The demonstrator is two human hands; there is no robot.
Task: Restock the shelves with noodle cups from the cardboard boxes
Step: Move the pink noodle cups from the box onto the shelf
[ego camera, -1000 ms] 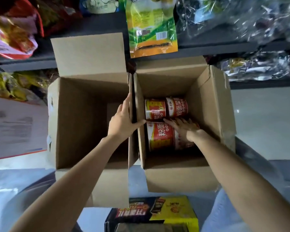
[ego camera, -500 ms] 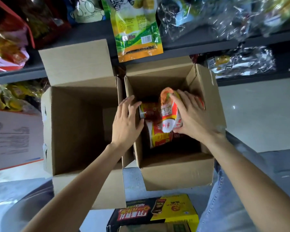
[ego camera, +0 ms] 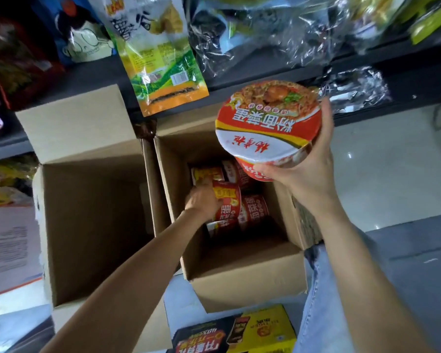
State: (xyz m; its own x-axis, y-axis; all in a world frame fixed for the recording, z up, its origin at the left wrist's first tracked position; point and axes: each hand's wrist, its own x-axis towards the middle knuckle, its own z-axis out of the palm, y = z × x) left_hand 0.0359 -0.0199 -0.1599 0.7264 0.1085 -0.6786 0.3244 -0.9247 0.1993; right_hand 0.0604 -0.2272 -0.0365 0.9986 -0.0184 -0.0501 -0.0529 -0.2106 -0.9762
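Observation:
My right hand (ego camera: 308, 174) holds a red and white noodle cup (ego camera: 267, 121) above the right cardboard box (ego camera: 247, 278), its lid facing me. My left hand (ego camera: 201, 202) is down inside that box, its fingers closed around another red noodle cup (ego camera: 227, 202). A few more cups (ego camera: 255, 210) lie on their sides beneath and beside it. The left cardboard box (ego camera: 92, 225) stands open beside it, and I see nothing inside it.
Dark shelves (ego camera: 265, 77) run across the top, hung with snack bags, among them a green and orange bag (ego camera: 161, 62) and clear plastic packs (ego camera: 265, 29). A black and yellow carton (ego camera: 239, 332) lies on the floor in front of the boxes. White floor lies to the right.
My right hand has lifted a noodle cup up out of the right box. My left hand left the divider between the boxes and reached down onto another cup.

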